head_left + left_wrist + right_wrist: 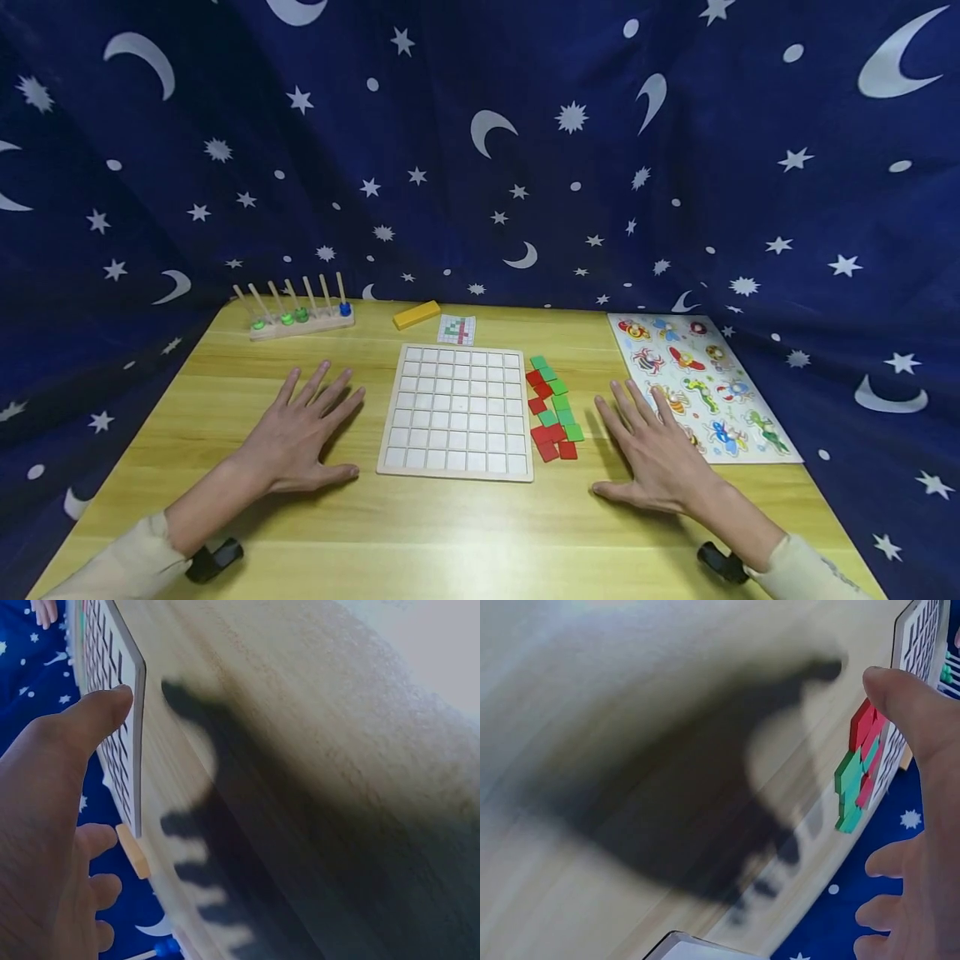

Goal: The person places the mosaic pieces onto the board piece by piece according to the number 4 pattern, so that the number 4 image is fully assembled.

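My left hand (303, 437) hovers palm down left of the white grid board (455, 477), fingers spread and holding nothing. On the other side my right hand (652, 454) is also spread and holds nothing, between the loose tiles and the insect puzzle. The board has wooden edges and rows of bare square cells. Red tiles (547, 451) and green tiles (562, 402) lie in a loose strip along its right side. Behind the board is a small pattern card (457, 330) with a coloured grid. In the left wrist view, the thumb (105, 712) overlaps the board's edge.
A wooden peg rack (303, 326) with green and blue beads stands at the back left. Beside the card lies a yellow block (416, 314). An insect picture puzzle (750, 446) covers the table's right side. A dark blue star-and-moon curtain (450, 125) hangs behind the table.
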`<state>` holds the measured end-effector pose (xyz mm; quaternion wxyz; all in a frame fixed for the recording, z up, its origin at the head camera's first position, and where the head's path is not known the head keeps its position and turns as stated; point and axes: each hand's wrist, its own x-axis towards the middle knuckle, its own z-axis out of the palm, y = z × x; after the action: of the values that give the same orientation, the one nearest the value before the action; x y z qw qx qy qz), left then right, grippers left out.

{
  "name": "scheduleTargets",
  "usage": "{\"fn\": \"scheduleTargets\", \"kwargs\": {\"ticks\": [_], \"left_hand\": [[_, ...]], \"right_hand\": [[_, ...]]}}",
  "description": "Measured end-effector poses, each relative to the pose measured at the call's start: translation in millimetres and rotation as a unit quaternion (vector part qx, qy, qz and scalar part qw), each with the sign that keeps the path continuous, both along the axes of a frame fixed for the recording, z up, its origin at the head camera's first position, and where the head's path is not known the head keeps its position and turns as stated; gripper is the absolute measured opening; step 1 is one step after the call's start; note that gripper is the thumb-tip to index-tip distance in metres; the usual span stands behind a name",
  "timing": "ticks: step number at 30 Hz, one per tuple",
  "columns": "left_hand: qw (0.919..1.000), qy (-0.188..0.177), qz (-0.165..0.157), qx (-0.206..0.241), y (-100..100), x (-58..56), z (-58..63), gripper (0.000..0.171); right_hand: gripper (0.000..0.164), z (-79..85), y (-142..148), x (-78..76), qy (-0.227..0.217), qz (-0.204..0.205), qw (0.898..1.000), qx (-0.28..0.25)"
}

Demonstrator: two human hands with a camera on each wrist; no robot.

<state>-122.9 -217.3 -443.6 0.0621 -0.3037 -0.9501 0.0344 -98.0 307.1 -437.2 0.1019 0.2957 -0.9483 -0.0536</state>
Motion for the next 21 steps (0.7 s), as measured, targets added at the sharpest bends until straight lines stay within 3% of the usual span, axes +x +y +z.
{"fn": "scheduleTargets", "kwargs": {"ticks": [5, 9, 14, 21], "left_hand": [[0.9997, -0.014, -0.010, 0.017, 2, -2.1, -2.9, 0.102], [0.9957, -0.049, -0.033, 0.072, 5, -5.3, -5.5, 0.100], [0.9811, -0.102, -0.039, 0.160, 7, -12.8, -12.8, 0.098], [0.9600, -0.152, -0.022, 0.234, 10, -23.4, -25.4, 0.087]], "right_hand": [[0.114, 1.0, -3, -6.5, -0.041, -0.014, 0.999, -0.015], [0.100, 3.7, -6, -20.5, -0.084, -0.024, 0.993, -0.083], [0.074, 4.7, -9, -42.0, -0.105, -0.042, 0.976, -0.187], [0.040, 3.2, -20, -73.0, -0.115, -0.072, 0.954, -0.266]]}}
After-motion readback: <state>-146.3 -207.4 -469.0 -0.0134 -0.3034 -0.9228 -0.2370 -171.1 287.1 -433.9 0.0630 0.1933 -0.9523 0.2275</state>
